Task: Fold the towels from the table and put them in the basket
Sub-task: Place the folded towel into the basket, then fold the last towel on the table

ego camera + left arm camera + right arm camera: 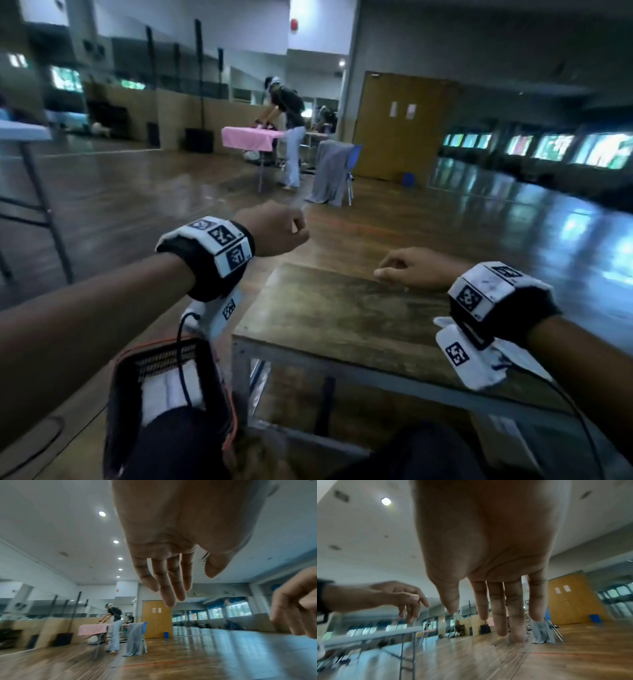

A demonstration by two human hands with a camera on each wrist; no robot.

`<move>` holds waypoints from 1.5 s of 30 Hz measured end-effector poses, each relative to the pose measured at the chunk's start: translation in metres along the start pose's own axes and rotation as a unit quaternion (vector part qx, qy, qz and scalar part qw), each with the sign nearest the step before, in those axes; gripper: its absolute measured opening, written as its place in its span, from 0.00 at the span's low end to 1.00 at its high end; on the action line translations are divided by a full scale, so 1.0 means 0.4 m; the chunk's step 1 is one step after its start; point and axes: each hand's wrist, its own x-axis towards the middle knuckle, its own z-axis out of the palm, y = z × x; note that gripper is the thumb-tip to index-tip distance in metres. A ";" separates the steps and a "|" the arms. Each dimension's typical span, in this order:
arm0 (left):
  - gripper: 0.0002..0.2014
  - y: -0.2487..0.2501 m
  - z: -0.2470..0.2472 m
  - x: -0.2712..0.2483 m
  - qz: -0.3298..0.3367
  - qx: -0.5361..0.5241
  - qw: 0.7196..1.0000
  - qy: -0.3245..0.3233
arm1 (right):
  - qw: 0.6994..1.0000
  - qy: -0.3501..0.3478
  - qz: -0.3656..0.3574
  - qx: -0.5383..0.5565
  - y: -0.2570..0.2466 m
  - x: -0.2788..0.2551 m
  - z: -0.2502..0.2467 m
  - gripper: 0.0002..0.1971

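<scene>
A dark mesh basket [126,387] with an orange rim stands on the floor at the lower left, beside the table. A folded white towel [171,390] lies inside it. My left hand [277,229] hovers in the air beyond the table's far left corner, fingers loosely hanging [168,588] and holding nothing. My right hand [411,270] sits low over the far edge of the wooden table [342,318], fingers straight and relaxed [503,608], also empty. Each hand shows in the other's wrist view: the right hand [295,601] and the left hand [402,597].
A grey folding table [24,133] stands at the left. Farther back a person [291,137] bends over a pink-covered table [250,137], next to a chair draped in grey cloth [330,171]. Black cables [181,359] run from my wrist cameras.
</scene>
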 end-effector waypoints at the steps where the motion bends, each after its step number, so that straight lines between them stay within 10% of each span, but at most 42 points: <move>1: 0.09 0.041 0.005 0.024 0.021 0.000 1.000 0.002 | 1.000 0.007 0.013 0.020 0.038 -0.022 -0.012 0.20; 10: 0.15 0.344 0.233 0.249 0.185 -0.011 0.979 -0.079 | 0.984 0.029 0.159 0.073 0.383 -0.153 0.017 0.20; 26: 0.16 0.634 0.987 0.607 0.214 -0.039 0.956 -0.199 | 0.938 0.025 0.335 0.082 0.964 0.030 0.387 0.15; 33: 0.12 0.636 1.045 0.738 0.203 0.057 0.952 -0.223 | 0.929 0.025 0.369 -0.001 1.094 0.118 0.465 0.28; 45: 0.04 0.570 1.038 0.656 0.331 0.087 0.904 -0.256 | 0.938 0.033 0.343 -0.026 1.011 0.049 0.487 0.09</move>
